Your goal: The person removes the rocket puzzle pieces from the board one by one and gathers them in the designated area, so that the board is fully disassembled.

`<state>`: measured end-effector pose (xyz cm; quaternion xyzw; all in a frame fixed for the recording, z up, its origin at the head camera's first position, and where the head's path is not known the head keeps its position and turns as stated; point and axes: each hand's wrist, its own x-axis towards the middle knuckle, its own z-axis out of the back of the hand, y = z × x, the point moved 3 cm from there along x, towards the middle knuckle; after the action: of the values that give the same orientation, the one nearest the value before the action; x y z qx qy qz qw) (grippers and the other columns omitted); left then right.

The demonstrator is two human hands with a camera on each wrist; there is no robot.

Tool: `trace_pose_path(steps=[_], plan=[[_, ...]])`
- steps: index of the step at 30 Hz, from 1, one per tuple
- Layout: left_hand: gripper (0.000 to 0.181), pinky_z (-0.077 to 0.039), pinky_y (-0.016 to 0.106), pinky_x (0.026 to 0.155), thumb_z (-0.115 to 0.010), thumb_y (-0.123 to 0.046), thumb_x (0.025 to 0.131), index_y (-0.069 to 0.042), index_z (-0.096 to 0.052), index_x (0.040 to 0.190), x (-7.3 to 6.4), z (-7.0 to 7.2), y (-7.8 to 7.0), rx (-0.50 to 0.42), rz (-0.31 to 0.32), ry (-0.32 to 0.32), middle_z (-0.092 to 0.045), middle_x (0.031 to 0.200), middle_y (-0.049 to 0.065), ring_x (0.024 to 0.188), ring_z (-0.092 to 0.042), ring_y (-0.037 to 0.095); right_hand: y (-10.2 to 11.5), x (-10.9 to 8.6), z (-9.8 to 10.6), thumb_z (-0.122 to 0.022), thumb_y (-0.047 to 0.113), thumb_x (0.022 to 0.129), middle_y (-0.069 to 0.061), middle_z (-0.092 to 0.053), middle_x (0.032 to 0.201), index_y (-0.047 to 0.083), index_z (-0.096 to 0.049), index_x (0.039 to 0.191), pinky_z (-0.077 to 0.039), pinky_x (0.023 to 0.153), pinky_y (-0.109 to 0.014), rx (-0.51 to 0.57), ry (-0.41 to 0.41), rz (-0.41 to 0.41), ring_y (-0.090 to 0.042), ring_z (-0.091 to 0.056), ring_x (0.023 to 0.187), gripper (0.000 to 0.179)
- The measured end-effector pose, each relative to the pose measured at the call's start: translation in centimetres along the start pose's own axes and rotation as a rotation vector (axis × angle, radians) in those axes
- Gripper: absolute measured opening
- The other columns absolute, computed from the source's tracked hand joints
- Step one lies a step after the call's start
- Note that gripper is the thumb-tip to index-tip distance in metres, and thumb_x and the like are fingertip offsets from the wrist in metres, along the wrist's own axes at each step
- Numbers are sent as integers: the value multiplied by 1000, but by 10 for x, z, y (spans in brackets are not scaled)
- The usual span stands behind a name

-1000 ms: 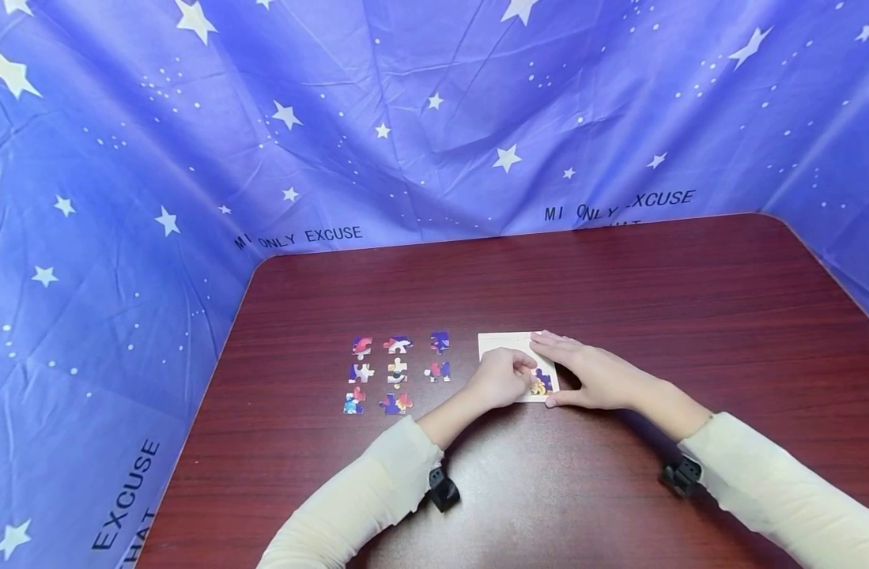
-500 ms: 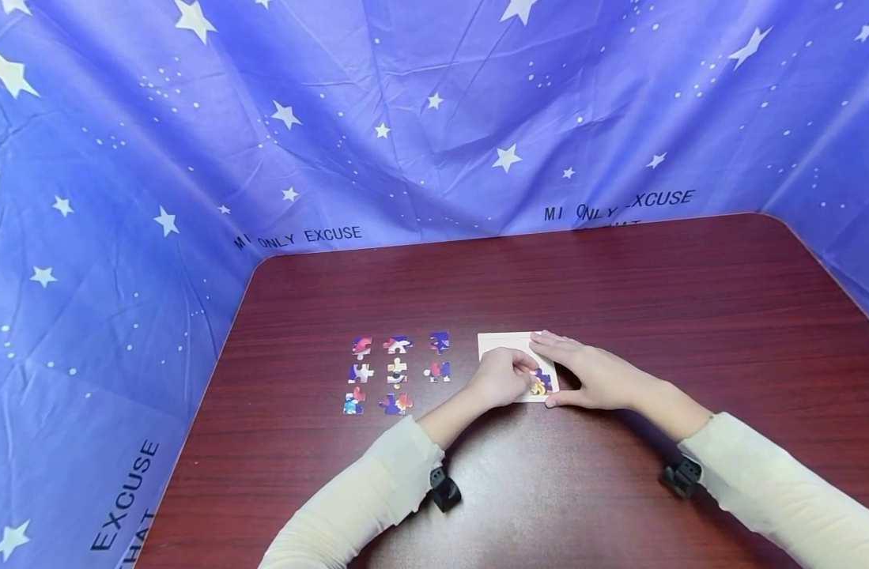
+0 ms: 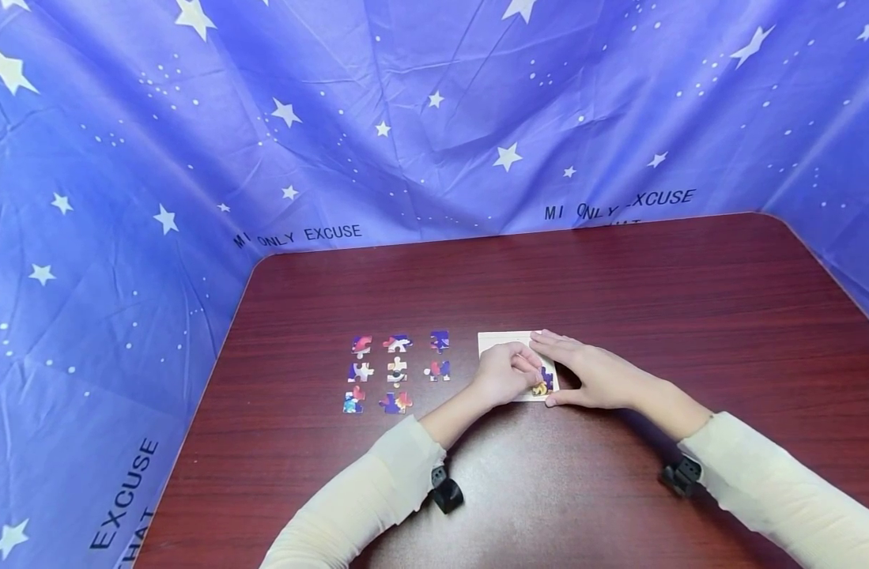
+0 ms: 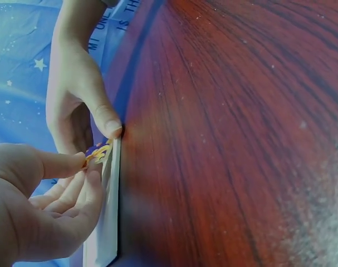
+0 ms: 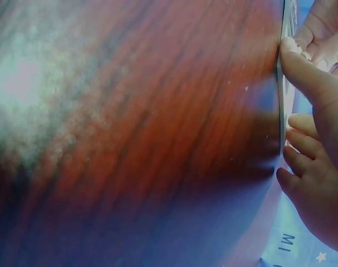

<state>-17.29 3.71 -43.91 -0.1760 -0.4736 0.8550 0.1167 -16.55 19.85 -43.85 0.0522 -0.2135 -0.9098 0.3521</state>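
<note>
A pale puzzle tray (image 3: 487, 341) lies on the table under both hands. In its near right corner is a purple and yellow puzzle piece (image 3: 541, 389). My left hand (image 3: 504, 373) reaches over the tray and pinches this puzzle piece (image 4: 99, 152) between thumb and fingertips; the fingers partly cover it. My right hand (image 3: 605, 378) holds the tray's right side, with the thumb on the near rim and the fingers toward the far edge. The right wrist view shows that thumb (image 5: 302, 69) on the rim of the tray (image 5: 281, 100).
Several loose puzzle pieces (image 3: 397, 371) lie in rows on the table (image 3: 605, 284) left of the tray, picture side up. A blue curtain (image 3: 434, 150) with white stars hangs behind the table and at its sides.
My left fingertips have shifted slightly right and now cover more of the purple and yellow puzzle piece. My right hand, the tray and the loose pieces have stayed in place.
</note>
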Motion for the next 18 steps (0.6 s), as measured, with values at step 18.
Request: trace_pose_path(steps=[18], plan=[[10,-44,13,57,-78,-14,76,-10,-77,85,-15,28,21,-18,56,-85,-74,74,8,58,-53,-2,1,0,2,-78,36,77,-16,-40,151,1,-43,142,-31,111,-50,-6,19,-11,-36,-36,141,82]])
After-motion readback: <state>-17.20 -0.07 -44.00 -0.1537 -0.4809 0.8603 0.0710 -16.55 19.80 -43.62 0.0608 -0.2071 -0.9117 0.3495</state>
